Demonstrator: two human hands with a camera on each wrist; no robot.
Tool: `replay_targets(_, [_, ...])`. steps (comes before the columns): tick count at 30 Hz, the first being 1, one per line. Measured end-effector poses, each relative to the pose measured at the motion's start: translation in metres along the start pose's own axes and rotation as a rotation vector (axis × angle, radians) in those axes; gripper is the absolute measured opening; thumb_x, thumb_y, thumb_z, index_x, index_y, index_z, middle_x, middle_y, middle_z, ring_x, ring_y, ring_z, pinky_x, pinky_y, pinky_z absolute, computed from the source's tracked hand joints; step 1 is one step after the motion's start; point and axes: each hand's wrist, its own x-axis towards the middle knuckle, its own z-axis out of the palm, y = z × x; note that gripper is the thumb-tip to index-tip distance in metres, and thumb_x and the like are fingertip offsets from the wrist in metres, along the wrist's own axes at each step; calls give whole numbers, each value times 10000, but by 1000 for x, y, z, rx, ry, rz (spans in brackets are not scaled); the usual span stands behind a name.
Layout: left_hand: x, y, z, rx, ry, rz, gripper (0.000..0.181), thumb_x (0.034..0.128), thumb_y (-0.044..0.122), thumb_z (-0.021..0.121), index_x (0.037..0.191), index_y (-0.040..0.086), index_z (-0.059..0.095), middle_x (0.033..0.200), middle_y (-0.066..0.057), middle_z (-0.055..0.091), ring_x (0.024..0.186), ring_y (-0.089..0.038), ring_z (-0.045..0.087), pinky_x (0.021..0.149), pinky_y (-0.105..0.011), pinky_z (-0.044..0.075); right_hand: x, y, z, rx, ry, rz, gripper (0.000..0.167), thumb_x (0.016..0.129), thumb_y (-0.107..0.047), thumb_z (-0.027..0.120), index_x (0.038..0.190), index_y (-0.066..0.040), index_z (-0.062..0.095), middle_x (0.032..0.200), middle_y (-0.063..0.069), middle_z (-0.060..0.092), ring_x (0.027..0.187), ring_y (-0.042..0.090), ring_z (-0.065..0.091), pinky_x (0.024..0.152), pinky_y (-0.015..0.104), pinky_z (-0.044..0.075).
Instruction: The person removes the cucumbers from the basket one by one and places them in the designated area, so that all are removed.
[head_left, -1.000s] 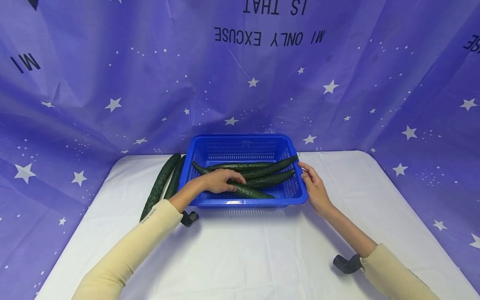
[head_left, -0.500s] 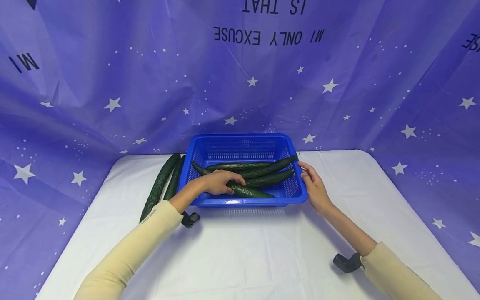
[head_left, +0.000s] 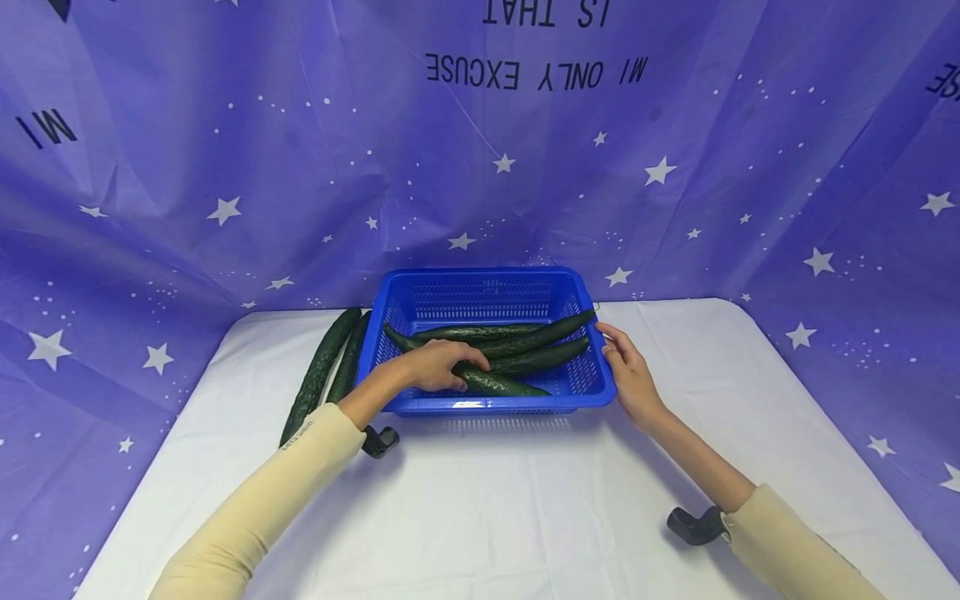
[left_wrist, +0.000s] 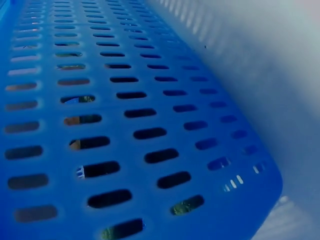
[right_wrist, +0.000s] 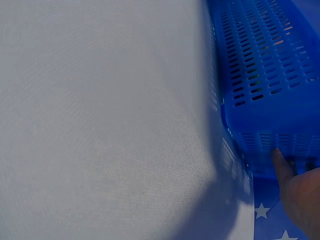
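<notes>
In the head view a blue plastic basket [head_left: 491, 403] with slotted walls holds several dark green cucumbers [head_left: 540, 360]. My left hand [head_left: 435, 365] reaches over its left front corner and grips the nearest cucumber [head_left: 502, 384] inside, thumb toward the front. Where the palm covers that cucumber, its left end is hidden. At the right side my right hand [head_left: 632, 379] holds the basket's rim, with the thumb against the outer wall. The right wrist view shows this thumb [right_wrist: 283, 167] touching the slotted wall. Only the basket's outer wall [left_wrist: 115, 150] fills the left wrist view.
Two more cucumbers [head_left: 321, 367] lie on the white tablecloth [head_left: 480, 500] left of the basket, partly behind the left forearm. A purple curtain [head_left: 480, 167] with stars stands behind and at both sides. Black wrist mounts [head_left: 694, 527] stick out from both sleeves.
Over the last second the left thumb has shifted slightly back along the cucumber. The basket, the other cucumbers and the right hand stay where they were.
</notes>
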Motion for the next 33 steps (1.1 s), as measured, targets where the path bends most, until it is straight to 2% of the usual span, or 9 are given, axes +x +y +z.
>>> replay_targets(6, [-1, -1, 3, 19, 19, 18, 434, 958, 94, 682, 1378, 151, 589, 1421, -38, 555, 1343, -287, 454, 1111, -576, 234, 0, 1, 0, 5, 3, 3, 445, 1102, -147, 333, 1520, 7, 328, 1431, 275, 422, 1137, 168, 565, 876, 230, 509])
replay_targets(10, [-4, 1, 1, 38, 62, 33, 433, 967, 88, 669, 1387, 145, 583, 1432, -45, 545, 1347, -296, 443, 1106, -562, 251, 1, 1, 1, 10, -5, 9, 448, 1103, -146, 332, 1524, 6, 325, 1439, 271, 416, 1137, 167, 564, 875, 239, 513])
replay_targets(19, [-14, 10, -25, 52, 218, 76, 425, 962, 59, 669, 1377, 100, 590, 1411, -51, 562, 1299, -297, 465, 1043, -555, 309, 0, -1, 0, -3, 0, 22, 453, 1106, -164, 335, 1530, -8, 318, 1449, 259, 417, 1162, 187, 552, 884, 229, 506])
replay_targets(26, [-33, 8, -37, 26, 321, 49, 443, 955, 64, 677, 1386, 93, 581, 1392, -75, 575, 1269, -307, 479, 996, -553, 332, 0, -2, 0, -11, 4, 16, 448, 1103, -148, 333, 1527, -5, 326, 1440, 267, 424, 1165, 223, 559, 871, 228, 513])
replay_targets(33, [-53, -4, -41, -58, 413, -11, 449, 953, 60, 678, 1387, 87, 570, 1397, -93, 560, 1283, -330, 443, 995, -577, 296, 0, -2, 0, -14, 3, 16, 449, 1104, -149, 332, 1528, -1, 319, 1440, 270, 420, 1147, 181, 563, 874, 223, 509])
